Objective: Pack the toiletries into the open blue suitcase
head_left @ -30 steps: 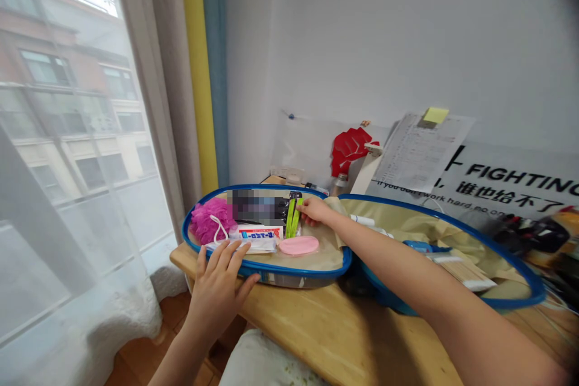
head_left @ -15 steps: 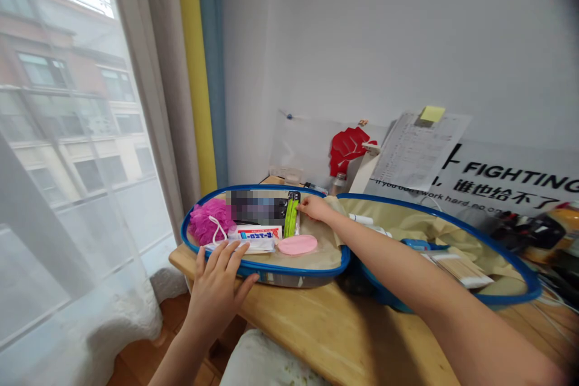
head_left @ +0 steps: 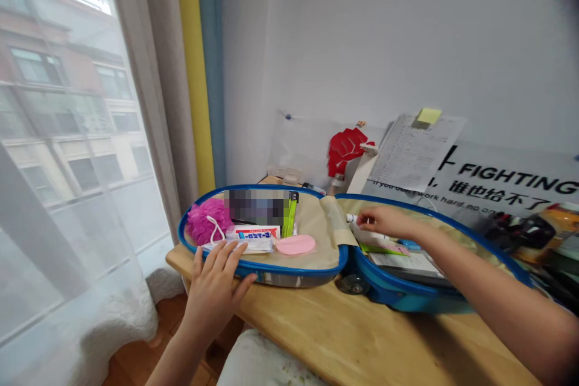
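Two hands work over a blue-rimmed travel case (head_left: 307, 269) lying open on a pale wooden desk (head_left: 362, 338). We rest our left hand (head_left: 215, 292) against the near rim of the case's left half, fingers spread apart. Our right hand (head_left: 384, 221) sits over the right half, its fingers drawn together at a white tube (head_left: 355, 223); we cannot tell whether they clamp it. Beneath that hand lies a flat white packet (head_left: 402, 262).

In the left half we see a pink mesh bath puff (head_left: 208, 221), a toothpaste box (head_left: 253, 234), a pink oval sponge (head_left: 295, 245), a yellow-green packet (head_left: 289, 217) and a blurred item (head_left: 256, 207). A small dark wheel (head_left: 353, 284) sits on the desk just beside the case.

To our left, a sheer curtain (head_left: 90, 193) hangs over a window, with a brick building (head_left: 40, 66) beyond it and yellow and blue drapes (head_left: 201, 72) beside it. Ahead, a printed sheet (head_left: 411, 154) with a yellow sticky note (head_left: 428, 116) overlaps a "FIGHTING" poster (head_left: 511, 178) on the white wall (head_left: 384, 30). A red fist-shaped cutout (head_left: 344, 151) stands near the sheet, and a wooden floor (head_left: 154, 319) shows below the desk.
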Demonstrator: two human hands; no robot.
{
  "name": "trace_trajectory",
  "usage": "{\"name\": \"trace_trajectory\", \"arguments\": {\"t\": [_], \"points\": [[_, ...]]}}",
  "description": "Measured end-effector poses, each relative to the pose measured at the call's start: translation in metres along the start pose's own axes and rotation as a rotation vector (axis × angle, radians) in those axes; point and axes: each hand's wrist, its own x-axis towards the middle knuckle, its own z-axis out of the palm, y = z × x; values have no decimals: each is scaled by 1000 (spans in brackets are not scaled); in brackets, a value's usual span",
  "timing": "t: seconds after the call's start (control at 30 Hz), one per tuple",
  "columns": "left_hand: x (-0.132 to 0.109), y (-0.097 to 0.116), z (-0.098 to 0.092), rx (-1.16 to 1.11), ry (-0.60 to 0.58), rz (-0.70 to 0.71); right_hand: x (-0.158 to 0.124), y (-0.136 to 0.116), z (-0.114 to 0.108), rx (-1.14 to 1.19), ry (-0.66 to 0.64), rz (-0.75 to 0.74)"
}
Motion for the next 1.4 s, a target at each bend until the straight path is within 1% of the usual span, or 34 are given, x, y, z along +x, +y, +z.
{"name": "trace_trajectory", "arguments": {"t": [0.13, 0.23, 0.33, 0.5, 0.67, 0.8, 0.9, 1.0, 1.13, 1.2, 1.23, 1.3, 1.4], "points": [[-1, -1, 2, 1, 24, 10, -31, 19, 25, -158, -56, -16], [-2, -2, 3, -2, 29, 13, -42, 27, 34, -256, -69, -4], [-2, -3, 4, -3, 27, 19, -44, 29, 36, -332, -72, 7], [-2, -4, 4, -6, 30, 19, -43, 26, 38, -411, -81, 11], [-1, -4, 5, -6, 44, 21, -44, 23, 42, -444, -81, 18], [-1, -2, 5, -13, 39, 13, -43, 21, 44, -432, -51, 34], [-1, -2, 4, -13, 22, 4, -43, 20, 43, -384, -7, 43], [-1, -1, 3, -13, 14, 2, -43, 22, 33, -297, 81, 82], [-1, -1, 2, -20, 15, -4, -32, 19, 3, -96, 283, 162], [-1, -1, 2, -23, 9, -10, -20, 9, -14, 49, 383, 171], [0, -1, 2, -25, 4, -12, -12, 2, -21, 131, 411, 163], [0, 0, 1, -29, -6, -16, 5, -18, -28, 304, 401, 137], [0, 1, 0, -32, -14, -21, 34, -53, -23, 522, 273, 113]]}}
